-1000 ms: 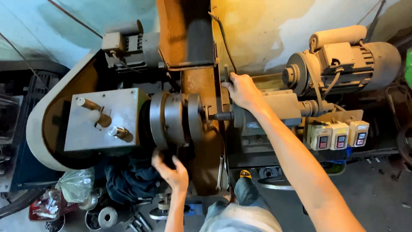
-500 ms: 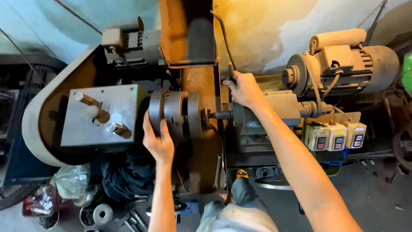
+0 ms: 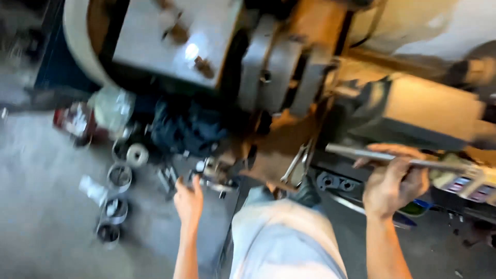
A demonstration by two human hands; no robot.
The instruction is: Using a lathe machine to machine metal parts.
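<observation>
— Rod [image 3: 392, 156], long, thin and grey metal: where does it sit?

— Across the right hand [image 3: 393, 182], lying nearly level, just in front of the dark lower edge of the lathe [image 3: 268, 67]. The fingers wrap it from below, knuckles up, forearm rising straight from the bottom edge of the view.

— And the left hand [image 3: 189, 200]?

— Lifted, palm away, fingers loosely spread and holding nothing. Its fingertips come close to a clutter of small metal parts [image 3: 209, 173] near the machine's foot; whether they touch is blurred.

— What is the machine like?

— Heavy and worn: a round grey chuck [image 3: 281, 72] of stacked steel discs, a flat pale cover plate [image 3: 170, 36] with stubby levers at its left, rusty orange-brown panels behind.

— The floor?

— Dull grey concrete [image 3: 41, 206]. Several short metal rings [image 3: 120, 176], shiny and hollow, stand toward the lower left. A dark crumpled cloth [image 3: 188, 129] lies under the machine, a clear plastic bag [image 3: 111, 106] beside it.

— The person's clothing?

— Light grey trousers [image 3: 284, 237], soft and creased, at the bottom middle.
</observation>
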